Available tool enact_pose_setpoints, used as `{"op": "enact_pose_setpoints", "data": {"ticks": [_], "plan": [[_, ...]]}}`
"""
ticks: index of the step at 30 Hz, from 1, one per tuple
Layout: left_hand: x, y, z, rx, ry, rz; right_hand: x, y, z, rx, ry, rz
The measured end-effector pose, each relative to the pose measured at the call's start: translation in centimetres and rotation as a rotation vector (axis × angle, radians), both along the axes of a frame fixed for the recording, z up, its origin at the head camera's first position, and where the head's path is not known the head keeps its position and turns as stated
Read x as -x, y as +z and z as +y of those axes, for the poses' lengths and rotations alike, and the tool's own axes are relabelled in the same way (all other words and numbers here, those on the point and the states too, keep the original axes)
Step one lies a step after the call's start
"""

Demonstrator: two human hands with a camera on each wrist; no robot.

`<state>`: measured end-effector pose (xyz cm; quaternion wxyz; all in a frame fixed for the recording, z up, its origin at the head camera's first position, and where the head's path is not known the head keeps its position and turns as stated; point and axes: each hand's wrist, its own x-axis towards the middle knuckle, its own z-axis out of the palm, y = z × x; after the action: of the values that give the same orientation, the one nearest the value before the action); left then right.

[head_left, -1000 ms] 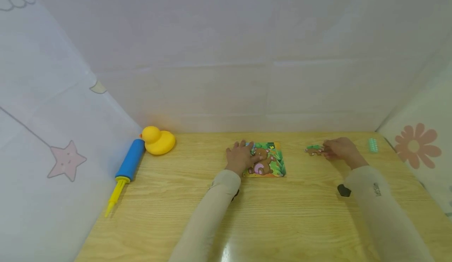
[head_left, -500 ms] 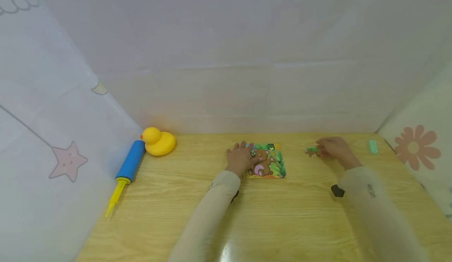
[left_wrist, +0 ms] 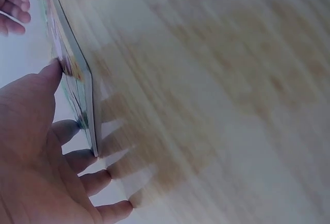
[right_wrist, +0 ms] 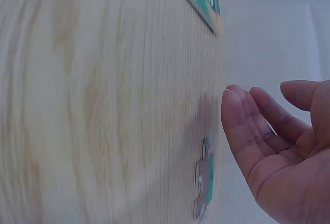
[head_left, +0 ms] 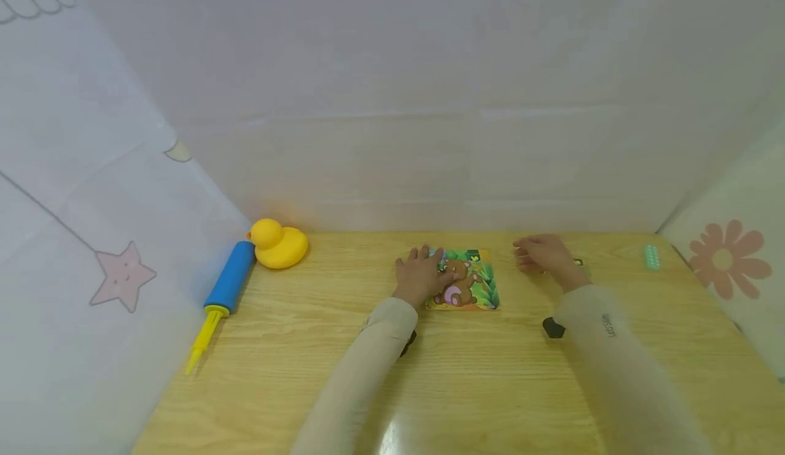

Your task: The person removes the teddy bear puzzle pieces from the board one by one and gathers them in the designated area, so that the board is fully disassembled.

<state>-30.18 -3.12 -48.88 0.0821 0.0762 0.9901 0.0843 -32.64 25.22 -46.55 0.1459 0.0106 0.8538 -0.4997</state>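
My left hand [head_left: 418, 279] rests on the left part of a square bear-picture puzzle board [head_left: 484, 288], fingers spread. In the left wrist view the thumb touches the board's face and the fingertips are at its edge and the tabletop. My right hand [head_left: 546, 259], to the right of the board, is above the table with relaxed fingers and nothing between them. A brown and green jigsaw piece [right_wrist: 204, 182] lies on the table under it; in the head view the hand hides this piece. Part of another small greenish piece [head_left: 579, 262] shows beside the right wrist.
A yellow rubber duck [head_left: 279, 245] and a blue hand pump [head_left: 229, 276] with a yellow nozzle lie at the left edge. A small mint-green studded block [head_left: 652, 257] is at the far right. A pale sheet wall [head_left: 368, 169] rises behind the wooden table [head_left: 478, 373].
My right hand has let go of the jigsaw piece and moved left across it, uncovering part of a small greenish piece near the wrist. The left hand stays on the board.
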Motion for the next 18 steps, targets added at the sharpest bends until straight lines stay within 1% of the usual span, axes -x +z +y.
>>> {"op": "enact_pose_setpoints", "data": {"ticks": [4,8,12,14,18], "plan": [[0.1,-0.1,0.1,-0.021,0.000,0.007,0.5,-0.3,-1.4,0.048,-0.008,0.006],[0.5,-0.6,-0.5,-0.030,-0.003,0.025,1.0,-0.6,-3.2,0.086,-0.021,-0.012],[0.7,-0.9,-1.4,-0.023,0.004,0.042,1.2,-0.8,-4.9,0.069,-0.006,-0.021],[1.0,-1.2,-1.9,-0.016,0.011,0.046,1.2,-0.8,-5.7,0.059,0.002,-0.018],[1.2,-1.1,-2.6,-0.016,0.016,0.040,1.2,-0.8,-6.9,0.073,0.014,-0.020]]}}
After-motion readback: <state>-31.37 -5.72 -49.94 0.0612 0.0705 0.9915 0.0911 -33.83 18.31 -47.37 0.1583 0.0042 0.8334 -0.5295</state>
